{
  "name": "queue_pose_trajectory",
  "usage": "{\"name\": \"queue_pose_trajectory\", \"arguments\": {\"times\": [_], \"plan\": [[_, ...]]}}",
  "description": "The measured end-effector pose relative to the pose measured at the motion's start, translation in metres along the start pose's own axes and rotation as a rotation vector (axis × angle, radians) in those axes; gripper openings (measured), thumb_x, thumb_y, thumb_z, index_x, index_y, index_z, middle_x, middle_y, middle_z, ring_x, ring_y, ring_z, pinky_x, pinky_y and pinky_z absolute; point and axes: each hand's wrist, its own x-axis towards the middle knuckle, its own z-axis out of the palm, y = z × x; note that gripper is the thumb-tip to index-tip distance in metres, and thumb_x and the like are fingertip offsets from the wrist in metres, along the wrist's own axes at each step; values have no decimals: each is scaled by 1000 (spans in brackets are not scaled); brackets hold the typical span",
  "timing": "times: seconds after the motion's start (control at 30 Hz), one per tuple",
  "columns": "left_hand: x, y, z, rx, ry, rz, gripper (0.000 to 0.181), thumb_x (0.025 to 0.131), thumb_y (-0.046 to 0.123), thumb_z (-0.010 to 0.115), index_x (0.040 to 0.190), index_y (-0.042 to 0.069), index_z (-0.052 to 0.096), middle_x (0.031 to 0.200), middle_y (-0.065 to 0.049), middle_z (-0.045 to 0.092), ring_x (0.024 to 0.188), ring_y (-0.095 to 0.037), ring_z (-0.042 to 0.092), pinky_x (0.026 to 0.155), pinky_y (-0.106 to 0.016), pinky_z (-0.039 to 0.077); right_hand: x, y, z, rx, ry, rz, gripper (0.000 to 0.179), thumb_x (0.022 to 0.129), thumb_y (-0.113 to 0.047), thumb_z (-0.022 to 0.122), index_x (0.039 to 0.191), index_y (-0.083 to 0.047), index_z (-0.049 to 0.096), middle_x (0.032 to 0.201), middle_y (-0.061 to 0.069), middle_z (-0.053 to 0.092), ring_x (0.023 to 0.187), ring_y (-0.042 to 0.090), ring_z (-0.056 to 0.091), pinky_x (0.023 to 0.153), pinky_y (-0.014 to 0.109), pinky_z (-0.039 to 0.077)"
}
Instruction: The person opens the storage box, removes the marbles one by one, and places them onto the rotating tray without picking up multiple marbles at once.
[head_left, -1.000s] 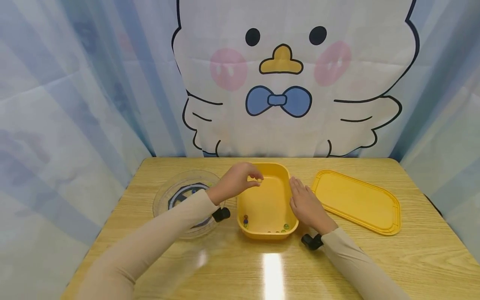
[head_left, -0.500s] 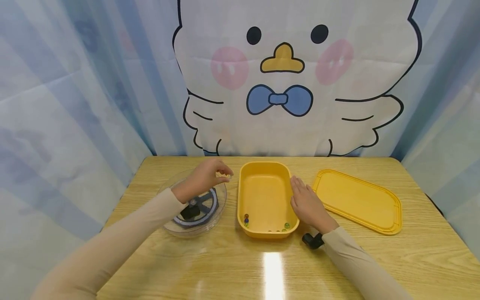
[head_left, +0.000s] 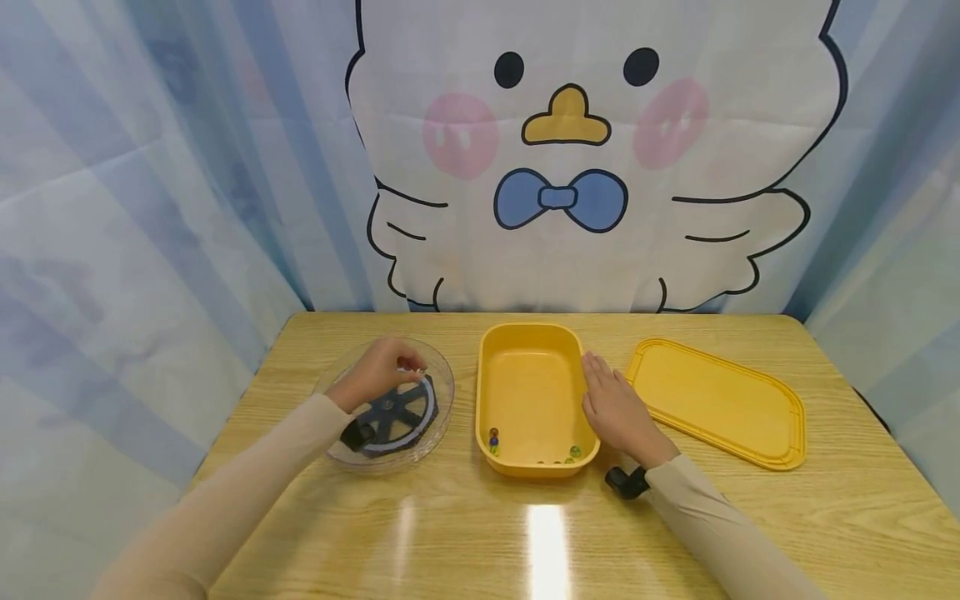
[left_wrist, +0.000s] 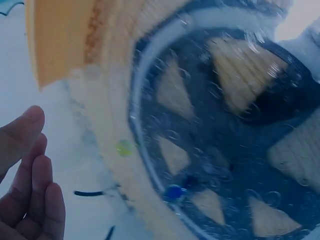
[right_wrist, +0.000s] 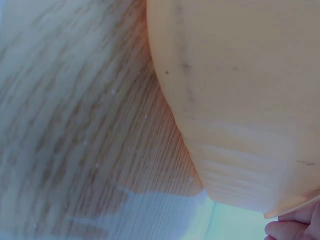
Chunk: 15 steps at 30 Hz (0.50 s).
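My left hand (head_left: 378, 372) hovers over a clear bowl (head_left: 447, 417) at the table's left. Its bent fingertips pinch a tiny glassy marble, barely visible in the head view and not distinguishable in the left wrist view. Through the bowl shows a dark grey spoked shape (head_left: 388, 406). The left wrist view shows a yellow-green marble (left_wrist: 125, 147) and a blue marble (left_wrist: 175, 192) at the bowl. Right of it stands a yellow bin (head_left: 528, 392) with several marbles (head_left: 493, 442) along its near end. My right hand (head_left: 618, 408) rests straight-fingered against the bin's right side.
A flat yellow lid (head_left: 716, 404) lies on the wooden table (head_left: 465, 533) to the right. Behind the table hangs a curtain (head_left: 555, 267) with a cartoon bird. Black wrist cameras (head_left: 626, 482) sit on both wrists.
My left hand has moved left from over the yellow bin to over the clear bowl, its fingertips still pinched together. My right hand stays against the bin.
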Motion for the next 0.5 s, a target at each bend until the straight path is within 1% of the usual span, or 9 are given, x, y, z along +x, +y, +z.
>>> {"name": "queue_pose_trajectory", "arguments": {"times": [0.17, 0.27, 0.37, 0.5], "plan": [[4, -18, 7, -17, -22, -24, 17, 80, 4, 71, 96, -1, 72, 89, -11, 71, 73, -15, 64, 66, -29, 53, 0, 1, 1, 2, -2, 1, 55, 98, -15, 40, 143, 11, 24, 150, 26, 27, 139, 39, 28, 111, 55, 27], [6, -25, 11, -26, -37, -51, 16, 80, 4, 71, 96, -1, 72, 88, -11, 71, 72, -14, 62, 65, -28, 52, 0, 2, 1, 5, -2, 4, 55, 98, -15, 40, 144, 11, 23, 151, 26, 26, 140, 39, 27, 111, 55, 26], [7, -30, 14, -25, -57, -67, 14, 81, 4, 71, 95, 1, 72, 89, -10, 70, 73, -14, 61, 66, -28, 52, 0, 2, 1, 5, -2, 8, 55, 98, -15, 40, 144, 11, 23, 151, 26, 26, 140, 39, 27, 111, 55, 26], [7, -32, 18, -21, -74, -99, 13, 81, 4, 70, 94, 3, 73, 90, -9, 70, 75, -14, 61, 68, -30, 52, 0, 3, 2, 6, 1, 8, 55, 98, -15, 40, 144, 10, 24, 151, 25, 26, 140, 39, 28, 111, 55, 26]]}}
